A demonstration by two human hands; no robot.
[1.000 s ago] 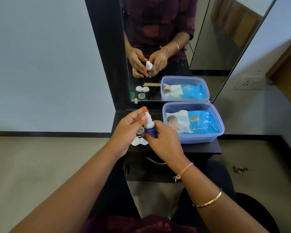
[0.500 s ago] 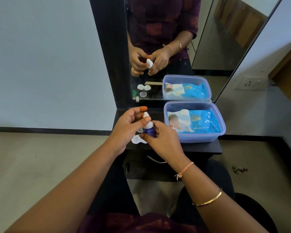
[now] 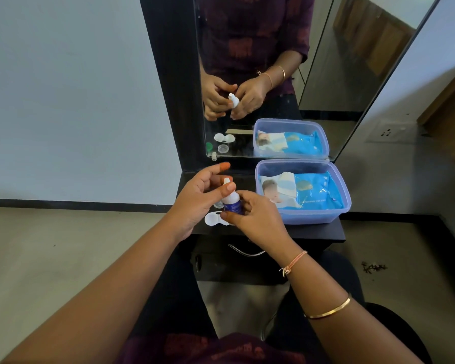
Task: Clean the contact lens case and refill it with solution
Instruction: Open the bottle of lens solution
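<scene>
Black dresser shelf (image 3: pixel 315 229) under a tall mirror (image 3: pixel 326 74), pale wall at 9 o'clock.

State as I read the feed:
- right hand (image 3: pixel 258 222) is wrapped round the body of a small white dropper bottle (image 3: pixel 231 200) with a dark blue label. It's held upright over the shelf's left end.
- left hand (image 3: pixel 197 203) has its thumb on the bottle's white tip and its forefinger sticking out straight. I judge it's a pinch on the cap or nozzle, so cap work, nothing poured yet.
- flat white plastic contact lens case (image 3: pixel 212 219) lies on the shelf at 7 o'clock from the bottle, just under both hands.
- small clear round lid (image 3: pixel 218 205) sits just beside the case at 12.
- translucent blue plastic tub (image 3: pixel 344 203) at 3 o'clock holds a blue wet-wipes pack (image 3: pixel 313 190).

Risks:
- a squeeze from the right hand while the tip comes free would squirt solution onto the shelf and miss the case.
- a loose cap could drop off the front edge at 6.
- the nozzle could touch fingers and get contaminated.

Can't see:
- the left fingers behind the tip.
- whether a cap is on the nozzle at all.
- the right half of the case, which is under the right thumb.
- whether the wells are wet or dry.
- the label text, too small to read.
</scene>
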